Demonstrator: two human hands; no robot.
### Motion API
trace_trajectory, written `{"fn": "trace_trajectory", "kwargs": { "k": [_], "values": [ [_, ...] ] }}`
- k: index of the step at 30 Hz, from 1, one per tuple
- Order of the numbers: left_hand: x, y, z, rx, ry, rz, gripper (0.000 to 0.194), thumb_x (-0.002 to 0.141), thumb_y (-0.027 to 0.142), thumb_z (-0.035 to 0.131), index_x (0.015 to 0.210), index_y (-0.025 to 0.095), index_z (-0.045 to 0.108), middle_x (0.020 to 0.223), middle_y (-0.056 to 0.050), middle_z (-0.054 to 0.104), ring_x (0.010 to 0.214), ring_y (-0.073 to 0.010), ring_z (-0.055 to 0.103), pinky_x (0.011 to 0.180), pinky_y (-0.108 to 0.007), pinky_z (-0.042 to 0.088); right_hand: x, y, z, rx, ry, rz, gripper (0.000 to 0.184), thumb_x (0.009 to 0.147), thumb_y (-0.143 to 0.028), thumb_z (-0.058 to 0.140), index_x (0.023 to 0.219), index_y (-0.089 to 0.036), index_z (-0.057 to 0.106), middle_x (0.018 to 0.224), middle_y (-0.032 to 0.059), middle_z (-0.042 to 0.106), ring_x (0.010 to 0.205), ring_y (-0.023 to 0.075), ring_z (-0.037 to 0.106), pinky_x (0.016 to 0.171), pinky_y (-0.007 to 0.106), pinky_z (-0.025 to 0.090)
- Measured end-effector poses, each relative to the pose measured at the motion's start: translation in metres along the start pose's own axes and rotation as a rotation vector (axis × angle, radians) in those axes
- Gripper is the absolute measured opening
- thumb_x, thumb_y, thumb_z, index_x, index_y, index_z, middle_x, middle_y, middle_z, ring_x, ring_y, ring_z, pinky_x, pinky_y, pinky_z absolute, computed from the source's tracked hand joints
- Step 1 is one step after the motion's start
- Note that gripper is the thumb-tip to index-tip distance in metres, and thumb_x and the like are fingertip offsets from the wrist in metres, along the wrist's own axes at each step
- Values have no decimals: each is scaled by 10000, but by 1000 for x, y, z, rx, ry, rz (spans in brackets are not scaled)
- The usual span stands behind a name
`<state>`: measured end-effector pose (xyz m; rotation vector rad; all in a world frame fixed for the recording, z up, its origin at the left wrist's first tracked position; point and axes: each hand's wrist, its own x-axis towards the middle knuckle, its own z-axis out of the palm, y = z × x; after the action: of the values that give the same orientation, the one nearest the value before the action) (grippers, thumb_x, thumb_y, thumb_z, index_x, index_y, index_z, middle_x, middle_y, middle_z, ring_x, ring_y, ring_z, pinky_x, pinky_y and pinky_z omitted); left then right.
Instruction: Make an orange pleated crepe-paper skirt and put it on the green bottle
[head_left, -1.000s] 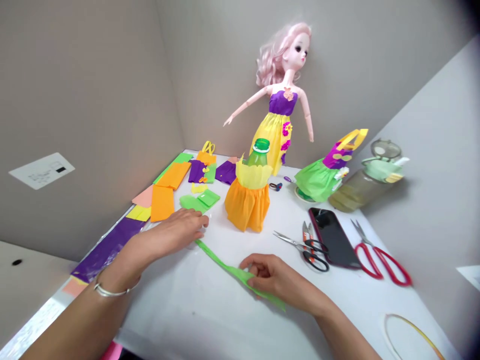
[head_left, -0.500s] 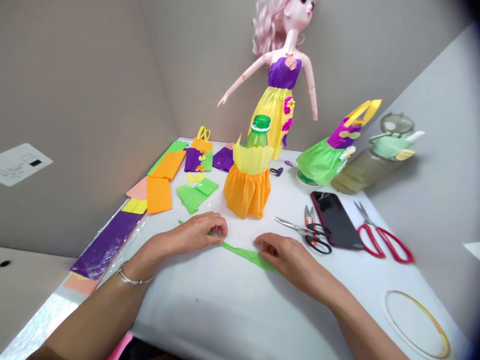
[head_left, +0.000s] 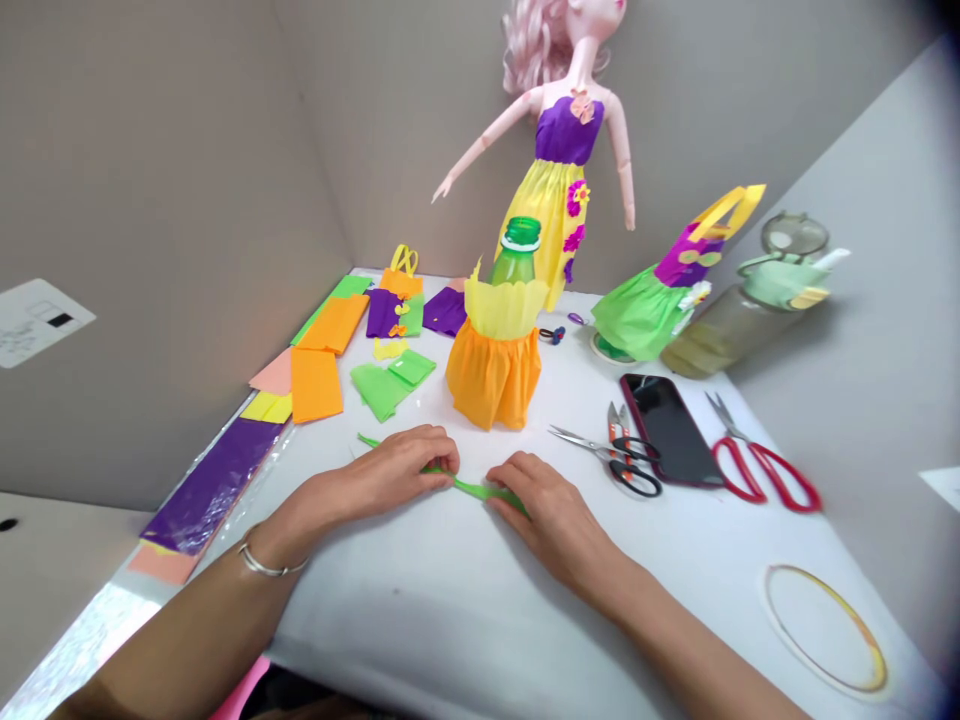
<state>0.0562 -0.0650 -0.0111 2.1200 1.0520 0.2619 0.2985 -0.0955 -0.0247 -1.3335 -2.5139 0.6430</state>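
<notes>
A narrow green crepe paper strip (head_left: 472,489) lies across the front of the table, twisted thin between my hands. My left hand (head_left: 409,462) is closed in a pinch on it, and a short end pokes out beyond the knuckles. On the other side my right hand (head_left: 544,505) grips the strip with bent fingers, which cover its right end. Just behind both hands stands a green bottle (head_left: 517,264) upright, wrapped in a yellow paper top (head_left: 504,308) and a gathered orange paper skirt (head_left: 493,380).
Black-handled scissors (head_left: 634,478), small snips (head_left: 618,418), a phone (head_left: 671,432) and red-handled scissors (head_left: 765,468) lie at right, near a hoop (head_left: 825,580). Behind stand a doll (head_left: 570,130), another dressed bottle (head_left: 645,310) and a tilted drink bottle (head_left: 712,330). Folded orange paper (head_left: 316,385) lies left.
My right hand has moved left along the green strip, closer to my left hand. The stretch between them is shorter and narrower. My left hand has stayed nearly in place.
</notes>
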Motion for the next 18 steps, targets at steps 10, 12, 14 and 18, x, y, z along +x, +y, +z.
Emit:
{"fn": "trace_trajectory", "kwargs": {
  "k": [10,12,14,18],
  "values": [
    [2,1,0,-19,40,1,159,929,231,486,848,203,620,886,-9,600,847,-174,573,777,-278,431,0,0,4,-45,-19,-7,108,925,-115,609,1001,-186,640,985,73,619,917,223,587,811,342,498],
    [1,1,-2,-22,49,-24,137,915,231,504,840,202,615,867,-1,596,809,-165,568,749,-272,429,0,0,4,-44,-26,1,109,921,-108,612,995,-183,642,979,72,618,915,222,587,811,341,496],
    [0,0,-5,-24,70,-53,116,903,225,515,834,203,607,861,5,593,778,-156,559,721,-265,424,1,0,3,-45,-28,10,115,917,-100,614,995,-179,643,977,73,618,915,223,588,806,340,494],
    [-2,-2,-14,-27,157,-119,114,894,223,497,827,197,585,880,-4,588,766,-158,538,702,-268,423,0,0,2,-56,-18,1,120,915,-93,605,984,-184,640,966,67,622,902,220,587,794,336,485]
  ]
}}
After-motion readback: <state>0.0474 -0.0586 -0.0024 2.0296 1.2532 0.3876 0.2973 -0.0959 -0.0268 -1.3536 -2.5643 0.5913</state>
